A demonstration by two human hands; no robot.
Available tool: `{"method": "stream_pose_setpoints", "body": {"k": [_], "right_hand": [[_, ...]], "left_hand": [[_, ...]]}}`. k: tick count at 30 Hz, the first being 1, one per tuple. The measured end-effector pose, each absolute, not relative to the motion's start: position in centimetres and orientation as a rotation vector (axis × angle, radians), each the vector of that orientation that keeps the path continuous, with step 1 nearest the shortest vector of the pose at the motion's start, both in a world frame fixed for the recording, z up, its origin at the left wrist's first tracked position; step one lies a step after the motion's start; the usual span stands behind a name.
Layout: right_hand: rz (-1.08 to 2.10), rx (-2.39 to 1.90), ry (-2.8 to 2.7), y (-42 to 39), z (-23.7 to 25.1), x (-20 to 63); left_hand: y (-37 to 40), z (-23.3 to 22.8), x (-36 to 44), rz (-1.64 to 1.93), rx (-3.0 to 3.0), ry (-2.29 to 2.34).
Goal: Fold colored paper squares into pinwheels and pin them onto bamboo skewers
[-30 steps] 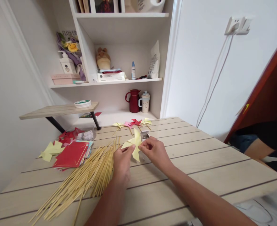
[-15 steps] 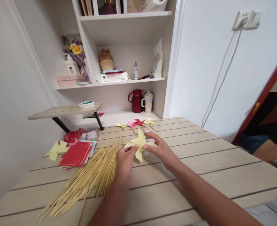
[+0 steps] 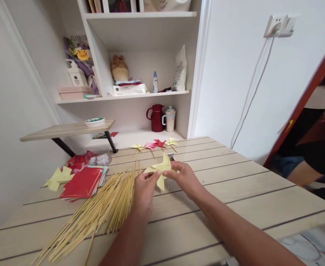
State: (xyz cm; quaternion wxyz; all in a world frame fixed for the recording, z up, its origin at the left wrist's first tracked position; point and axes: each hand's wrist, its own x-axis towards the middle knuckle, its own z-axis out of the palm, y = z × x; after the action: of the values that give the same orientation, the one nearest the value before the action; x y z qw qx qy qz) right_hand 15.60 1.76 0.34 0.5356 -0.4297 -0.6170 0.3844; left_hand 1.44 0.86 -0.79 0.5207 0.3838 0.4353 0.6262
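Head view: both hands up over the pale plank desk (image 3: 234, 192), pinching a folded yellow paper pinwheel (image 3: 160, 170) between them. Left hand (image 3: 143, 186) with grip clenched on the lower left blade, right hand (image 3: 185, 178) with fingertips grasping the centre and right edge. Pointed, creased blades fanned out, held just above the wood. Beside the left hand, a loose sheaf of thin bamboo sticks (image 3: 101, 212); farther left, flat red paper squares (image 3: 82, 181). Finished small pinwheels (image 3: 154, 145) lined up near the far edge.
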Motion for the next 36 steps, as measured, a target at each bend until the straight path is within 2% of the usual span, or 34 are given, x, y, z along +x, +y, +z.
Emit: {"method": "stream_pose_setpoints", "body": {"k": [3,7,11,15,20,36], "right_hand": [[1.016,-1.049,-1.404,2.0,-0.1,15.7],[0.984,-1.066,-1.394,2.5,-0.6,16.2],[0.718,-1.185,-1.464,3.0,-0.6,16.6],[0.362,-1.217,-1.623,2.8,-0.2,16.7],[0.214,-1.186,-1.774,2.5,0.2,16.6],[0.108,-1.175,-1.872,2.2,0.0,16.2]], "left_hand": [[1.0,-0.8,1.5,1.496,0.949,1.019],[1.4,-1.0,1.0,1.507,1.031,1.018],[1.9,-1.1,0.4,1.587,1.213,1.174],[1.7,-0.9,0.3,1.741,1.703,1.457],[1.2,-0.7,0.4,1.657,1.978,1.707],[1.9,-1.0,0.4,1.725,1.896,1.479]]}}
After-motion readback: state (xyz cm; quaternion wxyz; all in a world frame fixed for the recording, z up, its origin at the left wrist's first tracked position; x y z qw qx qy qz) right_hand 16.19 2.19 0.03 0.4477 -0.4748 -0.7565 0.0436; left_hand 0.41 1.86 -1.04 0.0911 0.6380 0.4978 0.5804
